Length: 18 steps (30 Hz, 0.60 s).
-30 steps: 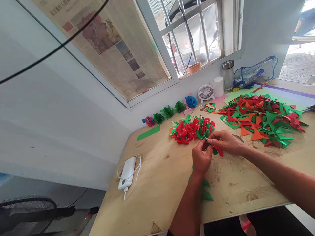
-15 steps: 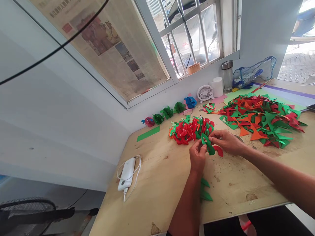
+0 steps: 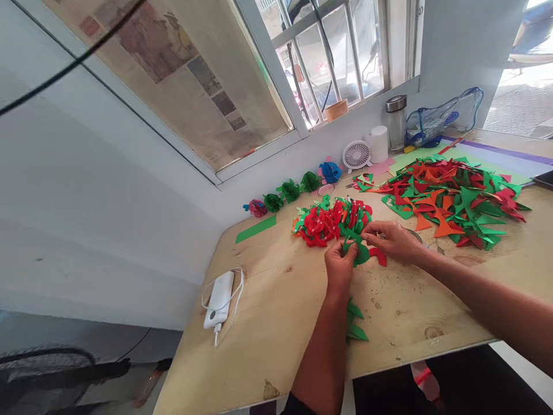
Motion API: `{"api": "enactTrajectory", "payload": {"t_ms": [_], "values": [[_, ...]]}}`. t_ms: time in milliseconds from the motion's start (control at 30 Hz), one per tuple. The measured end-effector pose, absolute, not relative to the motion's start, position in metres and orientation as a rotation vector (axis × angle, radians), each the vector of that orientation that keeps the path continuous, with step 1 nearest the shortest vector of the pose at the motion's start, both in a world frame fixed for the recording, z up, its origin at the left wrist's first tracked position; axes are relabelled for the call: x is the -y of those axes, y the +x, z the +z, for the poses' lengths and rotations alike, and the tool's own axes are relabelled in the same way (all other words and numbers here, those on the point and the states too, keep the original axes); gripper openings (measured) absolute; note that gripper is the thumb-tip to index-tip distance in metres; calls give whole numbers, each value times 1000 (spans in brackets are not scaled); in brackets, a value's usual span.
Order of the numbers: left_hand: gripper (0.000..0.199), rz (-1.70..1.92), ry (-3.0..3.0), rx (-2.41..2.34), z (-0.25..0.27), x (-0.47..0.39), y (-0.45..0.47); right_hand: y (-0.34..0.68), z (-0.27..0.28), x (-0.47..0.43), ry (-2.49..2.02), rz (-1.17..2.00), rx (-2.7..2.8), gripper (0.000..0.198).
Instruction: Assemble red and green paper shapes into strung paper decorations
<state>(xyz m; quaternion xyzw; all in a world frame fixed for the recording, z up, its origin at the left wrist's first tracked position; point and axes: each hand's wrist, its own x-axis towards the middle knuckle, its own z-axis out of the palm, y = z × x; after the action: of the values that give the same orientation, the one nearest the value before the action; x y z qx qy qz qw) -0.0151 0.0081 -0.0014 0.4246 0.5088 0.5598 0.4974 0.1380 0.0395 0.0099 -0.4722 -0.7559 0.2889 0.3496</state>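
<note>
My left hand (image 3: 340, 264) pinches a green paper cutout (image 3: 361, 255) with curved edges, held just above the table. My right hand (image 3: 394, 241) is close by on the right, thumb and fingertips pressed together beside the cutout; whatever is between them is too small to make out. A curved red paper piece (image 3: 379, 256) lies beneath the right hand. Behind both hands is a dense cluster of red and green paper cutouts (image 3: 322, 225) with small white dots. More green paper (image 3: 356, 328) lies partly hidden by my left forearm.
A big heap of red, orange and green paper scraps (image 3: 449, 202) covers the right back. A white power bank (image 3: 219, 300) with its cable lies left. Along the wall stand paper flowers (image 3: 288, 191), a small fan (image 3: 356, 154) and a glass bottle (image 3: 396, 124). A green strip (image 3: 256, 229) lies near them.
The green cutout has turned in my left hand and shows more of its flat face. My right fingertips have drawn slightly apart from it. The whole view has shifted a little.
</note>
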Motion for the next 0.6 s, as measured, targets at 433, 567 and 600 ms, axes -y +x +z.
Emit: {"api": "enactTrajectory", "payload": {"t_ms": [433,567,600], "values": [[30,1601,763,-1363,-4,-15,-21,143,6,-39,-1333,43,2477,17],[29,1634,764,-1327,-5,-14,-20,140,5,-35,-1359,-42,2555,17],[29,1620,781,-1316,-5,-14,-20,139,5,-35,-1336,-19,2566,20]]}}
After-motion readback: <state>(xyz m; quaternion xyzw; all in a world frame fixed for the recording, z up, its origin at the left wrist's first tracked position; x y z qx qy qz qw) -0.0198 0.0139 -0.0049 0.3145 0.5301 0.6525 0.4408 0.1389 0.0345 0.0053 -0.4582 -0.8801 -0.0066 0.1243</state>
